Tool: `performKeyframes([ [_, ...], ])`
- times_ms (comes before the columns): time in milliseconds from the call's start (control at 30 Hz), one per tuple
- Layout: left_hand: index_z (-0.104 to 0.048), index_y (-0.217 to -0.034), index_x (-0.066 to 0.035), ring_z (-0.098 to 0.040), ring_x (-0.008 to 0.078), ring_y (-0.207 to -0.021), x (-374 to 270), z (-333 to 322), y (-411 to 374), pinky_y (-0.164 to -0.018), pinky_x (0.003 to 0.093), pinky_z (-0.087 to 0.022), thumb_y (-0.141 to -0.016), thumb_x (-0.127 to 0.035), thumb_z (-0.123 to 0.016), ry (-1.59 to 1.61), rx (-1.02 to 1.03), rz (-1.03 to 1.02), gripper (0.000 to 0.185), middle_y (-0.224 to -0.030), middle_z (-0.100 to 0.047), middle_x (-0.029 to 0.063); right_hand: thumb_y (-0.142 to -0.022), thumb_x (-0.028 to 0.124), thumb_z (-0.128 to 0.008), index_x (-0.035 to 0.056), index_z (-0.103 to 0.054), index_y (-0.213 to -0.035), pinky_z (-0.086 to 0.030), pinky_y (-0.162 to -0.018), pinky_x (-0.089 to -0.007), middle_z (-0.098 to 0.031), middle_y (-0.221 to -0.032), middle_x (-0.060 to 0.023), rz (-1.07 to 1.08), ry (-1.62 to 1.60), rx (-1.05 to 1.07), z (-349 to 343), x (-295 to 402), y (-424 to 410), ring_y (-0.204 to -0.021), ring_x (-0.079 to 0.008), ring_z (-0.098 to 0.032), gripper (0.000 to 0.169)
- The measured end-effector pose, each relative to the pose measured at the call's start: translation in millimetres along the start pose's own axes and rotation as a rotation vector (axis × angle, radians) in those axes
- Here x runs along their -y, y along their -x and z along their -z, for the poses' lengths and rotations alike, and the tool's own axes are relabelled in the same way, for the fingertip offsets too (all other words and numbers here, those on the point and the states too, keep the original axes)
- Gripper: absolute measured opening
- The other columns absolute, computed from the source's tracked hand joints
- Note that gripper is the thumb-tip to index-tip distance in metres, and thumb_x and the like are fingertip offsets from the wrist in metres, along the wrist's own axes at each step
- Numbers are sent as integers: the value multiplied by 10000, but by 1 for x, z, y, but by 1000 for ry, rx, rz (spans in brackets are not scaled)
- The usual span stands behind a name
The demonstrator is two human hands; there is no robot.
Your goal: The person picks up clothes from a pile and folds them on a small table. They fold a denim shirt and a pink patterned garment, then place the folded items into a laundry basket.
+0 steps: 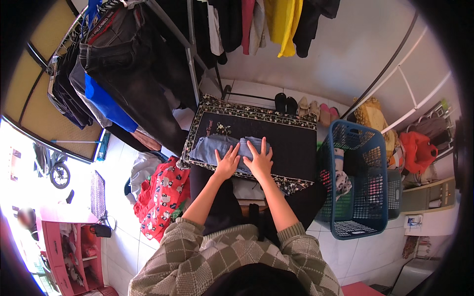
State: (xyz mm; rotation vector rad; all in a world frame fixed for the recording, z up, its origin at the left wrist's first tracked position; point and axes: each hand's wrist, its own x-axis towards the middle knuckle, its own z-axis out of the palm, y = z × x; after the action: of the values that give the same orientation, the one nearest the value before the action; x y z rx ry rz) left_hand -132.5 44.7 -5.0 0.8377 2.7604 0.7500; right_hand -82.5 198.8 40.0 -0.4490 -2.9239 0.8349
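Observation:
A folded blue denim garment point(207, 146) lies across a low table with a black cloth cover point(292, 148), which has a floral border. My left hand point(226, 163) rests on the garment's near middle part, fingers spread. Just right of it, my right hand point(260, 159) presses flat on the garment's right part, its fingers also apart. Neither hand grips the cloth. The garment's right end is partly hidden under my right hand.
A blue plastic laundry basket point(333, 222) with some clothes stands right of the table. Left on the floor is a pile with a red printed cloth point(163, 199). Dark jeans point(126, 77) hang from a rack at upper left. Black shoes point(286, 103) sit behind the table.

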Motion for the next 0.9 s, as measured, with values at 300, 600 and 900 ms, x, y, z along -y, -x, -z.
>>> performKeyframes([
  [300,-267,-1452,-264,-47,260,-1431,14,-7,-5,-965,698,157,-987,-460,-136,-83,258,57,521,-1553,-93,39,-727,354,-716,392,-463,-1317,-432,-824,-658,-105,-1537,-71,29,-15,-30,2,5,10,-1297,-487,-242,643],
  [600,-402,-1330,19,-450,364,-1204,-35,-1,-2,-1005,409,-360,-927,-144,-439,153,-321,116,436,-1283,-478,228,-739,337,-714,337,-446,-1323,-412,-862,-626,-113,-1523,-122,71,19,-55,1,17,-1,-1303,-493,-233,644],
  [900,-372,-1318,4,-515,442,-1070,-53,-12,-7,-865,460,-454,-917,-63,-412,397,-196,154,408,-1209,-504,286,-738,283,-750,-10,-383,-1318,-368,-985,-401,-499,-1231,-229,-216,-829,-281,-32,-65,45,-1183,-348,-465,746],
])
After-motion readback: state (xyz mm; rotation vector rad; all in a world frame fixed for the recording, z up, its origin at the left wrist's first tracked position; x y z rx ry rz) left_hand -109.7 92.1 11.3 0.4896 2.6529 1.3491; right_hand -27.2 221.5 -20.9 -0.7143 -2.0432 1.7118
